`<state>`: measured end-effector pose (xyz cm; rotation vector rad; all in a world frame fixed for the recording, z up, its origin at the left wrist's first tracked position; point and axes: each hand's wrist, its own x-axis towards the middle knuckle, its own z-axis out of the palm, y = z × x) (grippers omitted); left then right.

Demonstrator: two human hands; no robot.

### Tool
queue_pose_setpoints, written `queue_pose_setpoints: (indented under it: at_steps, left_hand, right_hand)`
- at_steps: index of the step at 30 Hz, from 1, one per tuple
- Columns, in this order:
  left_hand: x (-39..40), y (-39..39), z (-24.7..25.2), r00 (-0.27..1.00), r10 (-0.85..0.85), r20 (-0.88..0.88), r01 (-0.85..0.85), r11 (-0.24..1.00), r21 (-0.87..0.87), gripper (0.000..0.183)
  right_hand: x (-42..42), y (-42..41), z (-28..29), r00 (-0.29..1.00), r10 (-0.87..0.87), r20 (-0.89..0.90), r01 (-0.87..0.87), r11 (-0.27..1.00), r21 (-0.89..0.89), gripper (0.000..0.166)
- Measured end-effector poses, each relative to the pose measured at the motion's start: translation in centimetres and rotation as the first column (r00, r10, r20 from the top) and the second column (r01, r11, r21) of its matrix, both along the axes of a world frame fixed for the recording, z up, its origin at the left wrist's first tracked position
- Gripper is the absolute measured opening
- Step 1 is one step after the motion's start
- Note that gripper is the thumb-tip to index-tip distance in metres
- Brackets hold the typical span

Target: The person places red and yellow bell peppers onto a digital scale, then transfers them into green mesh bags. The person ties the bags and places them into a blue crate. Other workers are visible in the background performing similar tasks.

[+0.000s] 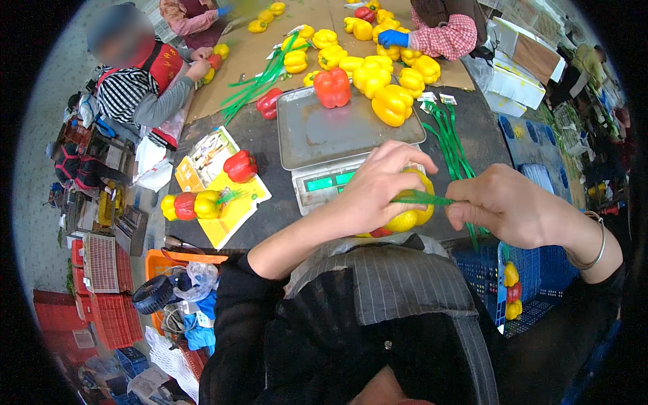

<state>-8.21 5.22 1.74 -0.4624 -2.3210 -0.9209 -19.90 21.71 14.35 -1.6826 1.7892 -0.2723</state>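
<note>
My left hand [372, 190] curls over a netted bundle of bell peppers [417, 215], yellow with some red, close to my apron. From that bundle a twisted green mesh sleeve [424, 197] stretches to the right, its end pinched by my right hand [506, 207]. Just beyond is a digital scale [311, 187] with a metal pan [329, 139], its display partly behind my left arm. A red bell pepper [332, 88] and a large yellow one [393, 105] sit on the pan. More green mesh sleeves [450, 134] with white tags lie right of the scale.
Left, a netted yellow-red-yellow pepper pack [190, 205] and a red pepper [240, 166] lie on printed sheets [233, 217]. Loose yellow peppers [349, 63] cover the far table, where co-workers handle peppers. A blue crate [539, 268] stands low right, an orange crate [154, 260] low left.
</note>
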Motion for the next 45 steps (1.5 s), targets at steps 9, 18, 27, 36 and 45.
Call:
queue_pose_setpoints:
  at_steps: [9,18,27,36,45]
  left_hand:
    - [0.0,-0.8,4.9,0.987,-0.029,0.159,-0.035,0.921,0.387,0.017]
    - [2.1,-1.3,9.8,0.994,0.076,-0.077,-0.072,0.996,0.052,0.015]
    - [-3.2,-6.3,17.1,0.735,-0.673,-0.088,0.379,0.299,0.876,0.028]
    - [-6.9,-5.5,9.2,0.848,0.51,0.147,-0.475,0.605,0.64,0.014]
    - [1.4,-7.5,12.1,0.806,0.507,-0.307,-0.376,0.837,0.397,0.006]
  right_hand:
    - [0.4,0.8,2.5,0.661,-0.476,0.581,0.494,0.858,0.141,0.039]
    - [1.8,2.6,5.4,0.873,-0.39,0.291,0.447,0.88,-0.162,0.038]
    - [-8.4,-8.1,1.5,0.961,-0.256,-0.109,-0.1,0.048,-0.994,0.025]
    - [0.8,-19.5,-11.5,-0.134,0.304,0.943,0.823,0.565,-0.065,0.022]
    - [4.5,-12.3,-3.8,0.978,-0.184,0.1,0.167,0.397,-0.903,0.029]
